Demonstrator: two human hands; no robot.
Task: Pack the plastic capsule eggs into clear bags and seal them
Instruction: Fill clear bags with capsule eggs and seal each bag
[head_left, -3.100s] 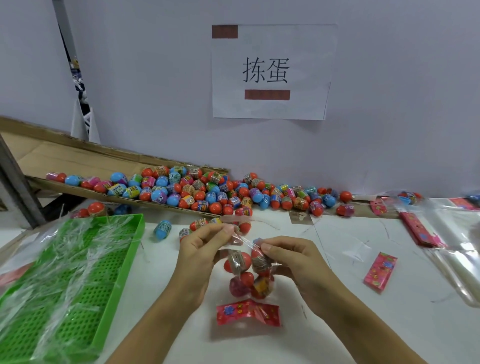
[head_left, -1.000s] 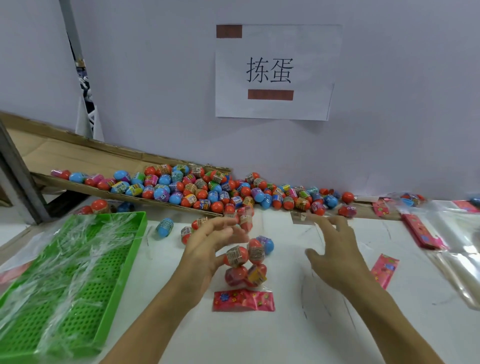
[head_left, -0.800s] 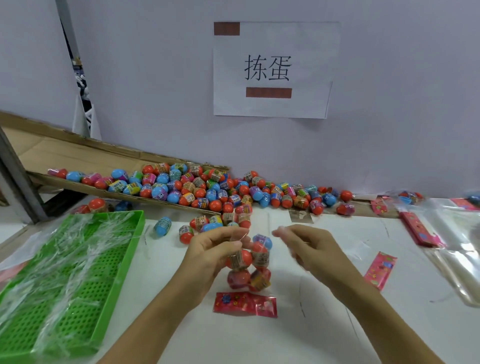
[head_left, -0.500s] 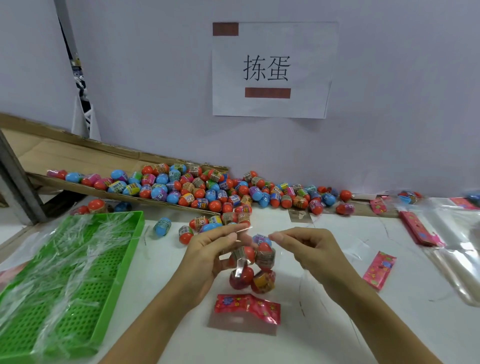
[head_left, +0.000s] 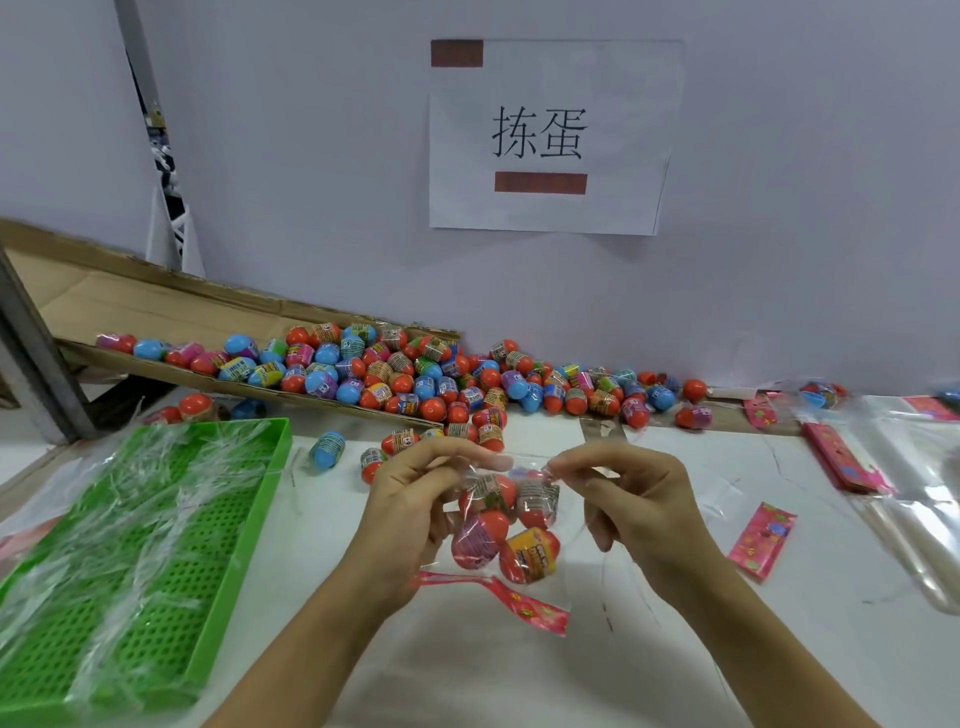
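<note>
A clear bag (head_left: 506, 525) with several capsule eggs inside hangs above the white table between my hands. My left hand (head_left: 415, 499) pinches the left side of its open top, and my right hand (head_left: 628, 499) pinches the right side. A red printed header strip (head_left: 514, 603) at the bag's bottom trails on the table. A big heap of loose capsule eggs (head_left: 415, 379), orange, blue and pink, lies behind the bag along the wall and in a cardboard chute (head_left: 171, 317).
A green perforated tray (head_left: 130, 545) with crumpled clear film on it fills the left. A loose blue egg (head_left: 327, 449) lies beside it. A red packet (head_left: 761, 540) and a stack of clear bags (head_left: 914, 499) with red headers lie at the right.
My right hand left the bag, reached toward the loose eggs and came back to the bag's top. Both hands have since lifted the bag, and its header strip has swung to the right.
</note>
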